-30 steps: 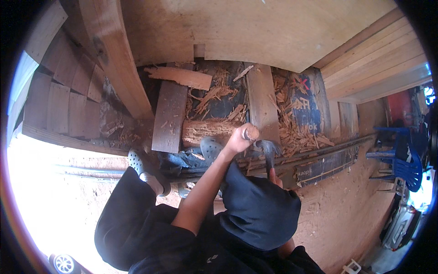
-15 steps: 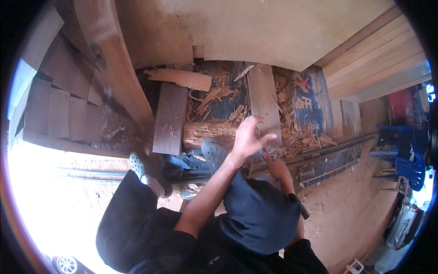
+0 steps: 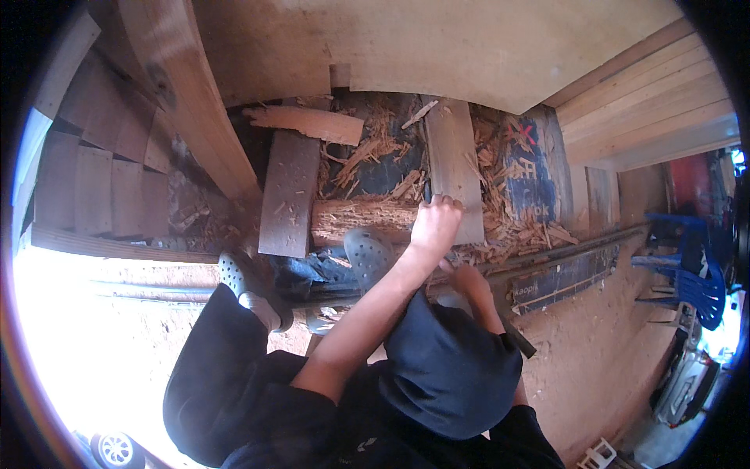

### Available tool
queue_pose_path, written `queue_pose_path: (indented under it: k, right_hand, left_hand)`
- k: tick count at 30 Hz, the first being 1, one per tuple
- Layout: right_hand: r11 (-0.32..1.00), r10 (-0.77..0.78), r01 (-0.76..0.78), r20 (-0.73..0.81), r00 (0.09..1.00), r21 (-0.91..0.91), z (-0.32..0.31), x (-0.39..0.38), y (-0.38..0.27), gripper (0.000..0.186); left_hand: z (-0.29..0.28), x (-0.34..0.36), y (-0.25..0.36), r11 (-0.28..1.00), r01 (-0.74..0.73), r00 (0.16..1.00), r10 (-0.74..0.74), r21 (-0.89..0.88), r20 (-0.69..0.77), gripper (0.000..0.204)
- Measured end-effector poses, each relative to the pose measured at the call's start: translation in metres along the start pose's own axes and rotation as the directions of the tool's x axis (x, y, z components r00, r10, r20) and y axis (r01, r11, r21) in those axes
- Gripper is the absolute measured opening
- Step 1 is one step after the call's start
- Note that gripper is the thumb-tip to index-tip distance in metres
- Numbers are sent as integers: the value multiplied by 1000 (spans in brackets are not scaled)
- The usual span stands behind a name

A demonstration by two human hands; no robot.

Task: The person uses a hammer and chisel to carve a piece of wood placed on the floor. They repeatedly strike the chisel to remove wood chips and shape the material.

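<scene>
My left hand (image 3: 437,229) is closed on a narrow dark tool (image 3: 427,189), whose upper part shows beside a pale vertical plank (image 3: 451,141), at the right end of a splintered timber (image 3: 351,215). Below it, my right hand (image 3: 469,283) has curled fingers, partly hidden behind the left arm, on a dark shaft; a black end (image 3: 522,344) shows past its wrist. I cannot tell whether this is the same tool. My grey clog (image 3: 367,256) rests against the timber's lower side. A dark board (image 3: 285,199) stands to the left, wood chips (image 3: 500,234) to the right.
A plywood panel (image 3: 437,47) spans the top. A slanting beam (image 3: 176,94) and short boards (image 3: 98,187) are left, stacked planks (image 3: 633,102) right. Pipes (image 3: 562,246) cross below the chips. Blue plastic chairs (image 3: 695,289) stand far right, a car wheel (image 3: 116,447) lower left.
My left hand first held a round-ended handle, opened half a second ago, and is now closed slightly higher on a dark tool. My right hand has moved up from beside my knee.
</scene>
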State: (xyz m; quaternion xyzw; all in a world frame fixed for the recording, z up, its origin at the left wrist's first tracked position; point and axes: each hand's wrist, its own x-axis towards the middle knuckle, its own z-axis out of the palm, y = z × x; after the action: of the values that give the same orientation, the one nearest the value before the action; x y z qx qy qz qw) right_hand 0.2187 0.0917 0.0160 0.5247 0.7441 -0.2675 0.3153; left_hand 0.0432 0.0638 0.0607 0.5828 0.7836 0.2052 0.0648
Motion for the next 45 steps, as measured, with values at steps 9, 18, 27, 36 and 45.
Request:
queue_pose_path:
  k: [9, 18, 27, 36, 45]
  right_hand:
    - [998, 23, -22, 31, 999, -51, -54, -29, -11, 88]
    - [999, 36, -37, -47, 998, -40, -105, -33, -48, 83]
    - [982, 53, -54, -14, 999, -181, -110, -16, -66, 76]
    - [968, 6, -12, -25, 1000, -249, -113, -16, -73, 79]
    - [968, -70, 42, -108, 992, -248, -104, -10, -72, 68]
  left_hand:
    - [-14, 2, -36, 960, 82, 994, -99, -269, -52, 16]
    - [-30, -14, -91, 902, 139, 981, -182, -409, -67, 20]
    - [-29, -27, -110, 850, 24, 978, -129, -527, -163, 10]
    - [-9, -50, -146, 760, 162, 948, -297, -630, -114, 17]
    - [17, -70, -165, 559, 279, 866, -499, -781, -48, 21]
